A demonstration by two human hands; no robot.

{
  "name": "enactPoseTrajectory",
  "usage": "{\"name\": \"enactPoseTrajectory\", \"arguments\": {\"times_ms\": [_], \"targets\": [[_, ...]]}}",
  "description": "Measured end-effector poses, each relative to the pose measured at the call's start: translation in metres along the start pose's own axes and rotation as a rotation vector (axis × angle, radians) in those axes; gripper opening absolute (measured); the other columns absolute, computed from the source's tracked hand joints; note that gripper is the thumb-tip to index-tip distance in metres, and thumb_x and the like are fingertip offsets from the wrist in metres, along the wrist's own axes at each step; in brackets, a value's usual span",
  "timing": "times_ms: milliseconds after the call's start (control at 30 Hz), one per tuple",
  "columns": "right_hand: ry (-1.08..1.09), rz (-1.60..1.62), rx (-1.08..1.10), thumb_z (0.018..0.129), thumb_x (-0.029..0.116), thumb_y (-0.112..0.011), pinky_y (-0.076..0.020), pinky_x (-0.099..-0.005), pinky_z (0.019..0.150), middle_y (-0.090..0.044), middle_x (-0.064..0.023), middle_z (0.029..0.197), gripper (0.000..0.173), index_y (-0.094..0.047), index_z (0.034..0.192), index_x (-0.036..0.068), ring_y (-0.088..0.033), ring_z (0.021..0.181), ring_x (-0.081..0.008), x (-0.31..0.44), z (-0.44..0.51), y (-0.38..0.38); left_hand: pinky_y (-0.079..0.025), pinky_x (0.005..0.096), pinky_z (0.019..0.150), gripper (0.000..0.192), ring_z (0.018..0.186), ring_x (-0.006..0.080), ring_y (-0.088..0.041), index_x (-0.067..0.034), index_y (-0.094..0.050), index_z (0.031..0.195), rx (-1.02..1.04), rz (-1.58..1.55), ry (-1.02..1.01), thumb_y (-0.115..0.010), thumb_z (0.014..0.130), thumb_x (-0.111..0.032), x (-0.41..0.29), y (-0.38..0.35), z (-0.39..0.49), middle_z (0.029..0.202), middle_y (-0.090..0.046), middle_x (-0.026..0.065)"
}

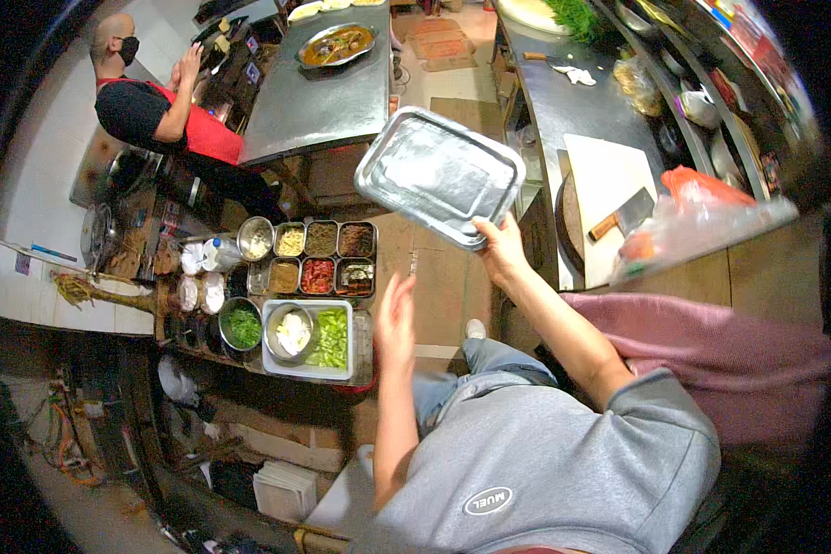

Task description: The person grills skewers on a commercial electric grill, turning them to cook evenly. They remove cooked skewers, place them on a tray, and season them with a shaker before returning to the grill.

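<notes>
My right hand (pixel 502 249) grips a rectangular metal tray (pixel 429 163) by its near corner, thumb on the rim. The tray is held up over the aisle and tilted, and nothing lies in it. My left hand (pixel 395 318) is raised with its fingers extended, slightly blurred, and holds nothing. Close beside it in the picture, on the left, a white plastic tub (pixel 350 339) holds chopped green vegetable (pixel 330 338) and a metal bowl (pixel 277 329) with pale pieces. Behind these are several metal containers with ingredients, among them red chopped peppers (pixel 317 275).
A co-worker (pixel 170 114) in a red apron stands by the stove at left. An oval dish of stew (pixel 336 45) sits on a steel table (pixel 305 104). At right, a cleaver (pixel 623 215) lies on a white cutting board (pixel 595 166), near plastic bags (pixel 699 221) and a pink cloth (pixel 720 346).
</notes>
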State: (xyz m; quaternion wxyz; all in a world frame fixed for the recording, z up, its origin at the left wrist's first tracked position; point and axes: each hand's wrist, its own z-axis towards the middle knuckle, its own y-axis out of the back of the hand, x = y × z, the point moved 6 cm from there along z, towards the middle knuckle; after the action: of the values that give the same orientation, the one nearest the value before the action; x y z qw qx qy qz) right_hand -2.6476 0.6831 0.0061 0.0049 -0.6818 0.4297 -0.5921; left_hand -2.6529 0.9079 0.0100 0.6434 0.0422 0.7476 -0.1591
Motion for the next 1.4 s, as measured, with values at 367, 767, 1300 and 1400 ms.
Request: {"name": "enactPoseTrajectory", "arguments": {"times_ms": [367,767,1300,1400], "targets": [[0.149,-0.110,-0.226,0.083,0.026,-0.063,-0.0408,-0.0247,0.075,-0.053,-0.0015,0.104,0.042,-0.044,0.115,0.007,-0.050,0.090,-0.0097,0.056,0.154,0.086,-0.043,0.0251,0.085,0.041,0.099,0.0129,-0.053,0.002,-0.037,0.126,0.129,-0.386,0.090,-0.047,0.087,0.004,0.050,-0.212,0.229,0.114,-0.054,0.0089],[0.413,-0.591,-0.889,0.078,0.008,-0.063,-0.0459,-0.0288,0.076,-0.059,-0.0107,0.102,0.039,-0.052,0.114,0.002,-0.057,0.091,-0.0187,0.191,0.348,0.253,-0.050,0.0228,0.056,0.052,0.084,0.0116,-0.060,-0.008,-0.025,0.135,0.532,0.149,0.365,-0.046,0.088,-0.001,0.105,-0.309,0.491,0.109,-0.059,0.0060],[0.237,-1.662,-0.652,0.070,0.000,-0.055,-0.0463,-0.0426,0.074,-0.059,-0.0158,0.084,0.017,-0.061,0.085,0.005,-0.058,0.081,-0.0346,0.268,0.670,0.359,-0.046,0.0276,0.058,0.032,0.076,0.0139,-0.056,-0.006,-0.041,0.113,0.761,0.564,0.499,-0.049,0.084,0.004,0.185,-0.436,0.677,0.090,-0.062,0.0074],[0.394,-1.567,-0.543,0.070,0.000,-0.054,-0.0430,-0.0428,0.080,-0.059,-0.0143,0.084,0.021,-0.058,0.089,0.007,-0.057,0.085,-0.0316,0.288,0.660,0.314,-0.045,0.0251,0.049,0.033,0.072,0.0115,-0.056,-0.008,-0.040,0.114,0.791,0.577,0.542,-0.049,0.083,0.001,0.199,-0.449,0.685,0.091,-0.060,0.0050]]}}
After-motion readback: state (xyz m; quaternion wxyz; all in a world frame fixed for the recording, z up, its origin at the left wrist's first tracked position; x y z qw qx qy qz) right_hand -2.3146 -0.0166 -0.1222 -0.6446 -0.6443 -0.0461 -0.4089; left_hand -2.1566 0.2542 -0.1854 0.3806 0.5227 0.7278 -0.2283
